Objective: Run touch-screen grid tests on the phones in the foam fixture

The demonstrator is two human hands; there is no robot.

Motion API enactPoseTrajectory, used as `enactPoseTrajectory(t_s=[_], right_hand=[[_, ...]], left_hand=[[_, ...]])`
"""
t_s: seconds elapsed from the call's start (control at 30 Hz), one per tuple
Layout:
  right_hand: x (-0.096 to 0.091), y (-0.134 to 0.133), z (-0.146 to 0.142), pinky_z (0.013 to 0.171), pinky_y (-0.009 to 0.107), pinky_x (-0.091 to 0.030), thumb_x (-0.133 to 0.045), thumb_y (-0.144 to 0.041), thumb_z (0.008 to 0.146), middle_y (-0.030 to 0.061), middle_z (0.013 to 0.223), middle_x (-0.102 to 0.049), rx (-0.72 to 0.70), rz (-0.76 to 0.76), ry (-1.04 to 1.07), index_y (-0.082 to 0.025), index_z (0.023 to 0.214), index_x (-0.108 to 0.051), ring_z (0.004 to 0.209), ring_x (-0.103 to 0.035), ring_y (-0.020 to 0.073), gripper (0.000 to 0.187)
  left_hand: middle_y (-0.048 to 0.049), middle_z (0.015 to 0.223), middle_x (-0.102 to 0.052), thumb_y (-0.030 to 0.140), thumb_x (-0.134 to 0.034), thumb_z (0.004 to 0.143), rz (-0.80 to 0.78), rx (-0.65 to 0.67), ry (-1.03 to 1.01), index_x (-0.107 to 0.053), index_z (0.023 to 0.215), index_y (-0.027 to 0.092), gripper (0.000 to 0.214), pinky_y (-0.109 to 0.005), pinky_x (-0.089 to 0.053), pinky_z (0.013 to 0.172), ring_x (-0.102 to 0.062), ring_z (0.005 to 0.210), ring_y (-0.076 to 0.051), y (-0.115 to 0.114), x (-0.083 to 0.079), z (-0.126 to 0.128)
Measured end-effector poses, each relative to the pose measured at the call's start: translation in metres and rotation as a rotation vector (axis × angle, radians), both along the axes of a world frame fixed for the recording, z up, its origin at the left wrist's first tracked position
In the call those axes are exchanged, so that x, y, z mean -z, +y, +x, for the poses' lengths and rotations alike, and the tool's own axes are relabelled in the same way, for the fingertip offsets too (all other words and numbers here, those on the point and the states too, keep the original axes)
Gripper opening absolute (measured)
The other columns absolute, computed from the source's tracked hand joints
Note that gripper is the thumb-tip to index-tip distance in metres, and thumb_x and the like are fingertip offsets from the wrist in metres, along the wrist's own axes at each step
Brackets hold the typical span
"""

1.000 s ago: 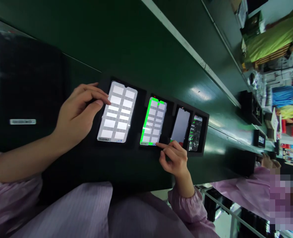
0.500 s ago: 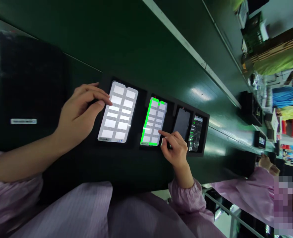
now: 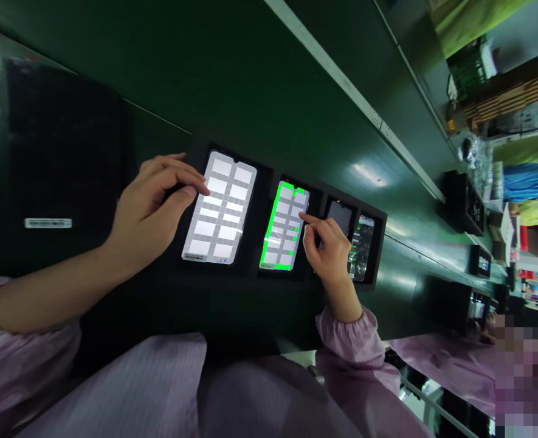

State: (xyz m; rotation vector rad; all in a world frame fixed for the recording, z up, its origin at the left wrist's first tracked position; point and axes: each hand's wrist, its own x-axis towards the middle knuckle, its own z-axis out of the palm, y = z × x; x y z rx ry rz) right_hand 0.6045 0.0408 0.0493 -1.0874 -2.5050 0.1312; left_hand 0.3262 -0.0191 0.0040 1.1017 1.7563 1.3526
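Okay, left hand (image 3: 152,210) loosely curled, holding nothing, fingertips at the edge of the white phone (image 3: 218,207); right hand (image 3: 330,252) half-curled, empty, index fingertip (image 3: 301,214) on the green-edged phone (image 3: 283,225), both in the black tray (image 3: 255,225).

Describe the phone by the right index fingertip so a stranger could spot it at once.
On the dark green workbench, find the black tray holding four phones in a row. The phone is second from the left hand, its white grid bordered in bright green.
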Motion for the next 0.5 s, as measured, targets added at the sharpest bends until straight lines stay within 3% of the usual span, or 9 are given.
enactPoseTrajectory(t_s=[0.23, 0.5], right_hand=[[0.003, 0.019, -0.005, 0.066, 0.031, -0.054, -0.052, -0.013, 0.102, 0.0035, 0.108, -0.083, -0.012, -0.012, 0.004, -0.023, 0.095, -0.067, 0.073, -0.064, 0.0162, 0.020], [0.008, 0.020, -0.013, 0.063, 0.031, -0.051, -0.050, -0.015, 0.103, 0.0044, 0.098, -0.081, -0.093, -0.058, 0.014, -0.021, 0.105, -0.070, 0.071, -0.061, 0.0158, 0.021]], left_hand=[[0.0023, 0.089, -0.072, 0.034, -0.058, 0.085, 0.015, -0.011, 0.015, -0.072, 0.071, 0.026, 0.021, -0.043, -0.045, 0.125, -0.065, 0.111, -0.016, 0.000, 0.001, 0.000], [0.0032, 0.088, -0.072, 0.033, -0.058, 0.088, 0.049, 0.006, 0.034, -0.072, 0.072, 0.026, 0.022, -0.042, -0.043, 0.125, -0.065, 0.108, -0.015, 0.001, 0.001, -0.001]])
